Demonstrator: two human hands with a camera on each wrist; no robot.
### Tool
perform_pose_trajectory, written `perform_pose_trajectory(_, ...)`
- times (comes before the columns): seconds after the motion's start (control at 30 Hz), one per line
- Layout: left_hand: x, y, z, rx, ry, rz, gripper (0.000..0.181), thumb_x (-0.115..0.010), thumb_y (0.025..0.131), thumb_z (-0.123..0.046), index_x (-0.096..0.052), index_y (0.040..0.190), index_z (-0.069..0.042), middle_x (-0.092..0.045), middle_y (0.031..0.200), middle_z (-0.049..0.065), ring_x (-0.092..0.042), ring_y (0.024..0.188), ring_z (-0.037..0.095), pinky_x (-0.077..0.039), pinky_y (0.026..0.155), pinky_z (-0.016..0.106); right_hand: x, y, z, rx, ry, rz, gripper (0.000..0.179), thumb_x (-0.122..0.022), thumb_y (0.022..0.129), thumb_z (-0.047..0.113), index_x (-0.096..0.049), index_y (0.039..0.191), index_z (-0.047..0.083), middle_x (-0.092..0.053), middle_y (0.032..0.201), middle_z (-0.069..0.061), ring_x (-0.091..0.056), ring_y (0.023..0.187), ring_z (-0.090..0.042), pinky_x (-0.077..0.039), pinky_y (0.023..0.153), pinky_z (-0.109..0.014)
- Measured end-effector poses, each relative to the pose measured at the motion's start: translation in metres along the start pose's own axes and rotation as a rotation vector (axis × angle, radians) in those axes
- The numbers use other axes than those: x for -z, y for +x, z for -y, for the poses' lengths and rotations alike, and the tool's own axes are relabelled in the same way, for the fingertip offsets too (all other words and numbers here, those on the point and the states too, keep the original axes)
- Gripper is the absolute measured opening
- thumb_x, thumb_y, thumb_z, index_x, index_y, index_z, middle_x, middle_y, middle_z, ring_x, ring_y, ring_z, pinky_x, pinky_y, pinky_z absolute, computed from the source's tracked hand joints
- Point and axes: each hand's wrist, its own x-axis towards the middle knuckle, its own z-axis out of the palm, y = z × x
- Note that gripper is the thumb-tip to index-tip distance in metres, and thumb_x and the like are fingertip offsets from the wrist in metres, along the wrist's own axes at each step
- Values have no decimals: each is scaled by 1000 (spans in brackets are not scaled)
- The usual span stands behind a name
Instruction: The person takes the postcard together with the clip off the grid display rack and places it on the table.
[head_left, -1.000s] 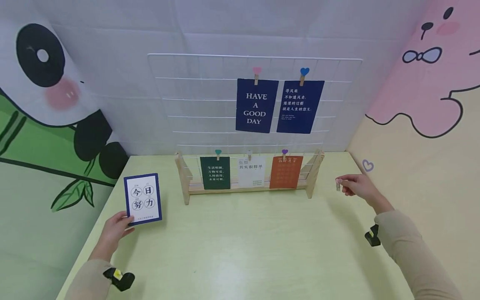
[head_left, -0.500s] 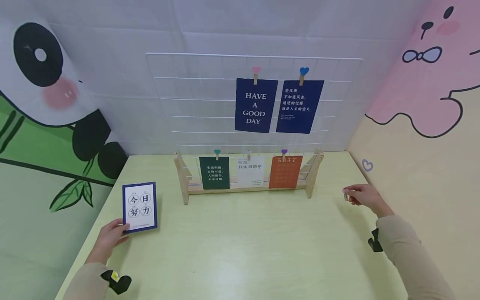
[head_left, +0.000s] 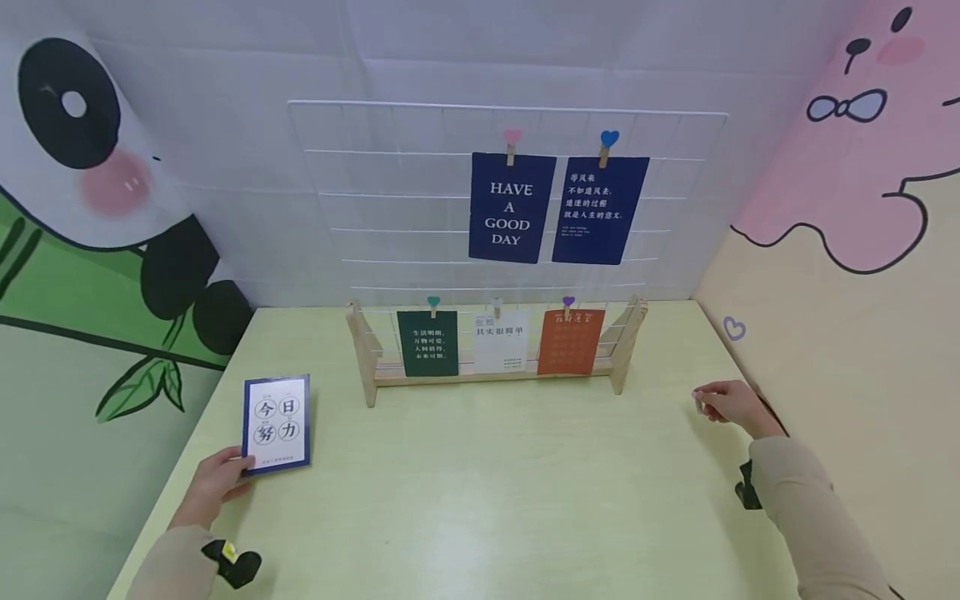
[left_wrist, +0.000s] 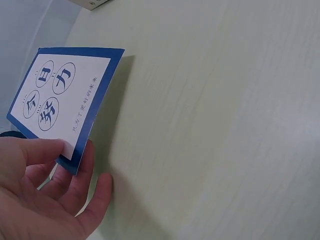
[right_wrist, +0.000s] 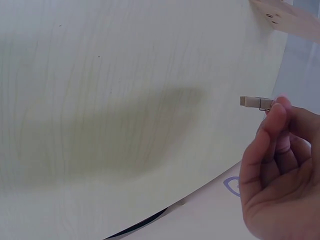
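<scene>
My left hand [head_left: 213, 486] pinches the lower left corner of a white card with a blue border [head_left: 276, 423], thumb on the printed face and fingers behind. In the left wrist view the card [left_wrist: 65, 100] tilts above the table. At the right side, my right hand [head_left: 733, 405] pinches a small wooden clothespin [right_wrist: 256, 103] between thumb and index finger; its tip points away from the hand. Between the hands, at the back, a white wire grid [head_left: 397, 200] stands in a wooden base [head_left: 480, 378].
Two navy cards [head_left: 512, 208] hang high on the grid from heart clothespins. Lower down hang a green card [head_left: 428, 344], a white card [head_left: 501, 343] and an orange card [head_left: 571, 343]. Walls with cartoon drawings flank the pale wooden table [head_left: 480, 483].
Both hands have moved lower in the head view, toward the near side. The left hand keeps the card and the right keeps the clothespin. The hanging cards stay as they were.
</scene>
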Motion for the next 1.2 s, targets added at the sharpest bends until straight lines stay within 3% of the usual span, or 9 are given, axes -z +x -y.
perform_pose_trajectory(0.17,5,8,7,15,3,-21,47,-44,91,-10,-26,128,13,-29,124,32,-39,104,40,-51,59,26,1,-2,-11,-8,-23,-9,32,-49,90,10,-50,105,-18,-54,63,-2,-51,57,-12,-47,52,-28)
perform_pose_trajectory(0.37,12,14,11,27,17,-59,46,-43,90,-7,-27,127,15,-33,120,32,-43,98,37,-49,53,22,2,-1,-24,-48,-84,-16,32,-49,90,12,-52,104,-16,-56,64,-3,-52,58,-13,-47,54,-29)
perform_pose_trajectory(0.6,17,18,12,-3,4,-67,47,-44,89,-7,-26,126,17,-34,118,33,-42,99,38,-51,57,29,-1,3,-32,-78,-77,-31,30,-50,89,13,-54,103,-13,-56,65,-3,-53,59,-14,-47,57,-32)
perform_pose_trajectory(0.8,16,23,15,1,16,-105,45,-45,88,-5,-31,124,17,-37,119,32,-50,86,28,-47,48,22,-7,5,-38,-120,-88,-22,29,-50,87,12,-55,101,-13,-55,61,-2,-52,57,-13,-46,53,-29)
perform_pose_trajectory(0.93,16,26,17,-1,19,-120,46,-46,88,-5,-30,125,18,-36,119,33,-50,88,32,-50,53,27,-11,6,-42,-139,-105,-26,27,-50,87,11,-56,98,-12,-55,59,0,-52,55,-12,-45,51,-26)
perform_pose_trajectory(1.2,19,52,43,-1,72,-184,52,-44,91,-24,-34,125,13,-37,121,30,-48,94,32,-51,60,28,-13,8,-44,-138,-109,-43,26,-49,87,11,-56,98,-12,-55,60,-1,-53,55,-12,-45,51,-27)
